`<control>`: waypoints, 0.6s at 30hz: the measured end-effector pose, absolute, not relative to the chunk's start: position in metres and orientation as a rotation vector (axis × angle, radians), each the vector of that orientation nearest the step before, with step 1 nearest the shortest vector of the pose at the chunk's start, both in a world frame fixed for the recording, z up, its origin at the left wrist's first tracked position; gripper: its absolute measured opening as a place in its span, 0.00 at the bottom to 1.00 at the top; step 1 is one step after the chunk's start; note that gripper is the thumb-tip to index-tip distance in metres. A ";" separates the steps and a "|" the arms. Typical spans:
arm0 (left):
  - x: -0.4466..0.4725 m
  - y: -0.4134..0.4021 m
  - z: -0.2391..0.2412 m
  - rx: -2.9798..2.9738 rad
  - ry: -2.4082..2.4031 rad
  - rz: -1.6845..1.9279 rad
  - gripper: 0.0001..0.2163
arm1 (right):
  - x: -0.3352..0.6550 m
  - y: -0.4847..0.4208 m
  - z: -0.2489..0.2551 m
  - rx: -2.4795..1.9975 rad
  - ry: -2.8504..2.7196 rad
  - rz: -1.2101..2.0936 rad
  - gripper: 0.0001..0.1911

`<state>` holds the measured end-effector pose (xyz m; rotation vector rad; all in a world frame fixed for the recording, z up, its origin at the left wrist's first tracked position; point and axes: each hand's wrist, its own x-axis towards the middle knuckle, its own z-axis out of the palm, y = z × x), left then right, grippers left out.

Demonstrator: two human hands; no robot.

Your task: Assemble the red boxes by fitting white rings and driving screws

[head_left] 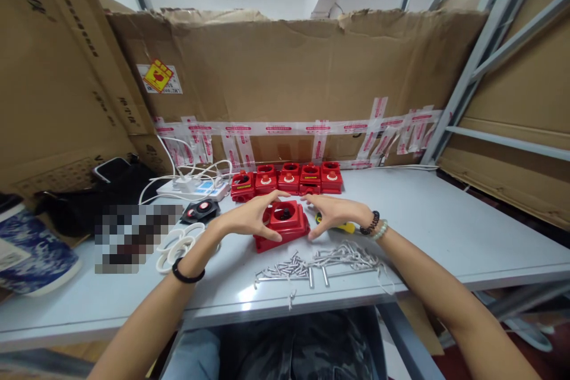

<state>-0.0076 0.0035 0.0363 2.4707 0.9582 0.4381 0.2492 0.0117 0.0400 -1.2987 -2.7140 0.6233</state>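
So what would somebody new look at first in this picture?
Probably the bright red housing on the table, between the left hand and the right hand. Behind it, five more red housings make a row in front of the cardboard wall. Shiny silver screws lie piled nearer the table's front edge.

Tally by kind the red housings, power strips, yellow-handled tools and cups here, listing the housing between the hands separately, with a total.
Red housings in the back row: 5
Red housing between the left hand and right hand: 1
Power strip: 1
Yellow-handled tool: 1
Blue-and-white cup: 1
Total: 9
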 end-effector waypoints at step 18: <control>0.009 -0.015 0.049 2.430 0.918 1.006 0.39 | 0.223 0.009 0.041 -0.584 -1.988 1.050 0.36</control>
